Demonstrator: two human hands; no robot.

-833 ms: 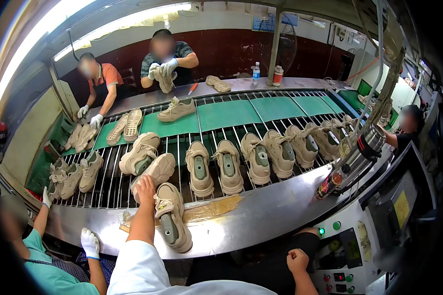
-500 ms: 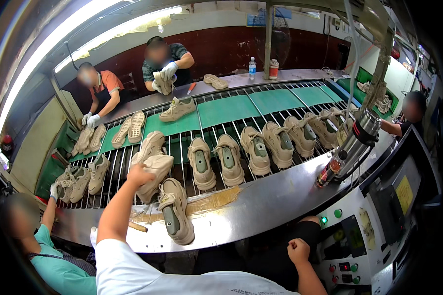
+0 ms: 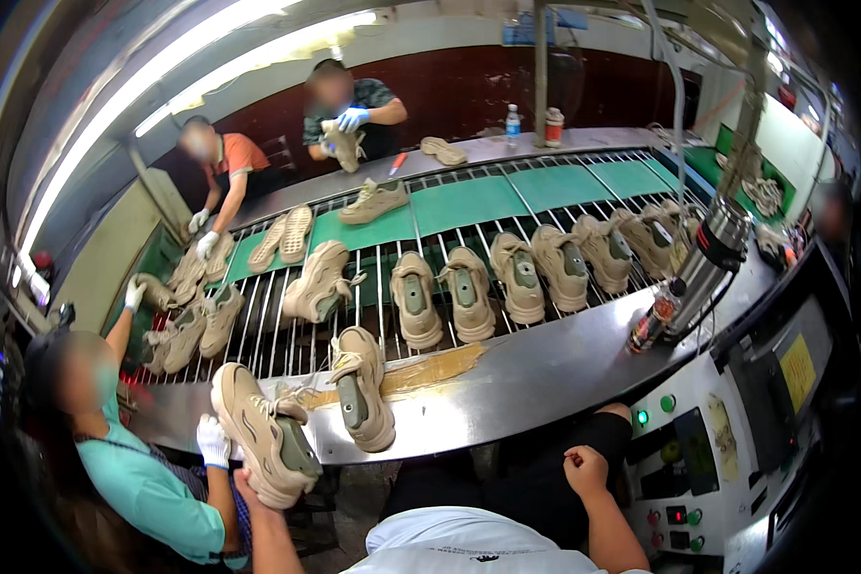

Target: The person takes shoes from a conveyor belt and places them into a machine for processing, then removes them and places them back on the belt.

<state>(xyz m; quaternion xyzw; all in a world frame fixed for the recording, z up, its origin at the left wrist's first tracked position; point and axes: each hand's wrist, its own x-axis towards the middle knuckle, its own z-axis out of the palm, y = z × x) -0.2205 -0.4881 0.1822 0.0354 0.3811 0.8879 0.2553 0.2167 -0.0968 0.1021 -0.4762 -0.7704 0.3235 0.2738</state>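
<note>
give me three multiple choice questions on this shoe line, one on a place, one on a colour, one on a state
1. Where does the person's right hand rest?
A. on their lap
B. on the conveyor
C. on the control panel

2. What colour are the mats on the conveyor?
A. red
B. green
C. yellow

3. The beige lace-up sneaker in the left hand is:
A. flat on the steel ledge
B. lifted clear of the steel ledge
C. on the floor

Answers: 1 A, the fist lies on the dark trousers. 2 B, green panels lie on the rods. 3 B, it is held up off the ledge, below its near edge.
</note>
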